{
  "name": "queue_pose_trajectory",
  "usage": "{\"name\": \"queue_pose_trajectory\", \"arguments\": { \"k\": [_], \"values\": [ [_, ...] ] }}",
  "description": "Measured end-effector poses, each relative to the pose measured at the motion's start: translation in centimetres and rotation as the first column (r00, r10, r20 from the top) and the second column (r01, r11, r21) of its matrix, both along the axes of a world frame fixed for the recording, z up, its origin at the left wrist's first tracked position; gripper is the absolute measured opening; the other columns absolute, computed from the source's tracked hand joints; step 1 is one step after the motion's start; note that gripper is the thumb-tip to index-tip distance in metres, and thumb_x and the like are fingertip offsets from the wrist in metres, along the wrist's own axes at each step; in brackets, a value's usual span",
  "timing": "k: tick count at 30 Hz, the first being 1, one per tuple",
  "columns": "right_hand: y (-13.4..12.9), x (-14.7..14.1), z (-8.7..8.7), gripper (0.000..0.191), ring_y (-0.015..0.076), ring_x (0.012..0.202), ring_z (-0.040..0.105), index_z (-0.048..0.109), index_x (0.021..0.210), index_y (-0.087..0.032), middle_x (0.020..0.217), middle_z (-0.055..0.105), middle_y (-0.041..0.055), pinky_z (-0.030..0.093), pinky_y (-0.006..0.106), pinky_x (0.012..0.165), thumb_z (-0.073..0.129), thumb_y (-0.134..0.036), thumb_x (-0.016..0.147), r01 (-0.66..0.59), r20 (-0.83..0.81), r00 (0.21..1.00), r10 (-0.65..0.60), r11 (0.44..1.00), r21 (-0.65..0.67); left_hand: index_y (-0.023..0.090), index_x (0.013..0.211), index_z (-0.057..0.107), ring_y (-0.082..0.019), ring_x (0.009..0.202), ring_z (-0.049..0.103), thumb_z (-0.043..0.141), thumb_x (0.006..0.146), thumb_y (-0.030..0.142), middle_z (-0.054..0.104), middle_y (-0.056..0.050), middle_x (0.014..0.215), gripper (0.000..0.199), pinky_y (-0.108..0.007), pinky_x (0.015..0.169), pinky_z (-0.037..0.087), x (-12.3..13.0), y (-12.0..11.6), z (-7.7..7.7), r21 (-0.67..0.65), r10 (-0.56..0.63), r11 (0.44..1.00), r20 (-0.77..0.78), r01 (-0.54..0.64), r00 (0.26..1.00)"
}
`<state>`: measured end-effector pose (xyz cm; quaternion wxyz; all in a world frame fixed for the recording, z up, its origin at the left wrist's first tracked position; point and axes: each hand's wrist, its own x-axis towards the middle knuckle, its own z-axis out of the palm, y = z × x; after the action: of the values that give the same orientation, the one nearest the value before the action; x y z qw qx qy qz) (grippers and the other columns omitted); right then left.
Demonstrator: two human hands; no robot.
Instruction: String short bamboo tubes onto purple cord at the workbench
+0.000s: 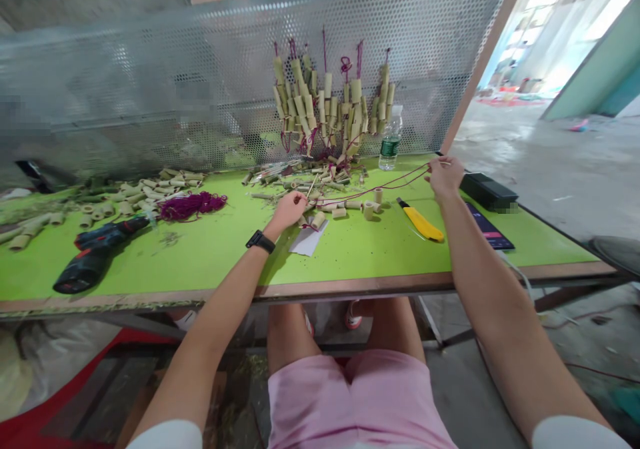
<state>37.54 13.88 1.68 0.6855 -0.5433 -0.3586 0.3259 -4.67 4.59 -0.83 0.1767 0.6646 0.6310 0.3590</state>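
Where in right hand point(447, 174), cord point(383, 187) indistinct

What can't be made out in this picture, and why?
Head view:
Bottle label: print too small to read.
Phone: left edge hidden behind the right forearm.
Left hand: its own curled fingers hide what it grips.
White sleeves: cut off by the bottom edge.

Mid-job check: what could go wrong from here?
The purple cord, drawn from the right hand toward the left hand, could snag or topple the upright bamboo piece beside it.

The yellow knife lies loose by the right forearm; an arm sweep might knock it, and I can't tell whether its blade is locked.

The bottle stands just behind the cord, so a lifted strand might tip it.
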Motion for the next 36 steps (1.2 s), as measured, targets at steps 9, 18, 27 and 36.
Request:
{"name": "queue_pose_trajectory", "arguments": {
  "k": [9, 18, 27, 36],
  "values": [
    [0.5, -0.7, -0.2, 0.023, 0.0089, 0.06, 0.063, 0.059, 0.082, -0.023, 0.072, 0.067, -0.0026, 0.055, 0.013, 0.046, 0.073, -0.013, 0.098, 0.07, 0.115, 0.991, -0.073, 0.997, 0.031, 0.021, 0.082, 0.066, -0.023, 0.079, 0.067, 0.058, 0.094, 0.018, 0.077, -0.008, 0.089, 0.015, -0.035, 0.076, 0.051, 0.1, -0.3, 0.4, 0.039, 0.07, 0.997, -0.094, -0.067, 0.993],
    [1.5, -0.1, -1.2, 0.024, 0.0112, 0.066, 0.066, 0.06, 0.086, -0.025, 0.074, 0.067, -0.0018, 0.055, 0.014, 0.046, 0.082, -0.026, 0.095, 0.038, 0.158, 0.986, -0.043, 0.999, 0.033, 0.021, 0.081, 0.067, -0.024, 0.086, 0.068, 0.067, 0.094, 0.02, 0.079, -0.01, 0.096, 0.012, -0.036, 0.077, 0.05, -0.6, -0.1, 0.2, -0.033, 0.01, 0.999, -0.27, -0.02, 0.963],
    [1.5, -0.1, -1.3, 0.019, 0.0137, 0.07, 0.067, 0.063, 0.085, -0.023, 0.08, 0.072, 0.0017, 0.053, 0.022, 0.053, 0.075, -0.016, 0.097, 0.027, 0.203, 0.979, -0.029, 1.0, 0.012, 0.018, 0.148, 0.06, -0.039, 0.123, 0.07, 0.073, 0.091, 0.054, 0.069, -0.022, 0.148, 0.069, -0.046, 0.096, 0.056, -0.9, -0.4, -0.3, -0.179, -0.076, 0.984, -0.297, 0.023, 0.952],
    [1.6, 0.1, -1.4, 0.016, 0.0164, 0.076, 0.071, 0.064, 0.085, -0.023, 0.081, 0.073, 0.0015, 0.061, 0.026, 0.062, 0.078, -0.019, 0.092, 0.034, 0.264, 0.964, -0.032, 0.999, -0.003, 0.026, 0.152, 0.064, -0.043, 0.148, 0.048, 0.067, 0.096, 0.042, 0.056, -0.018, 0.158, 0.059, -0.066, 0.123, 0.039, 0.0, -1.4, 0.5, -0.009, -0.114, 0.993, -0.427, 0.122, 0.897]
  ]
}}
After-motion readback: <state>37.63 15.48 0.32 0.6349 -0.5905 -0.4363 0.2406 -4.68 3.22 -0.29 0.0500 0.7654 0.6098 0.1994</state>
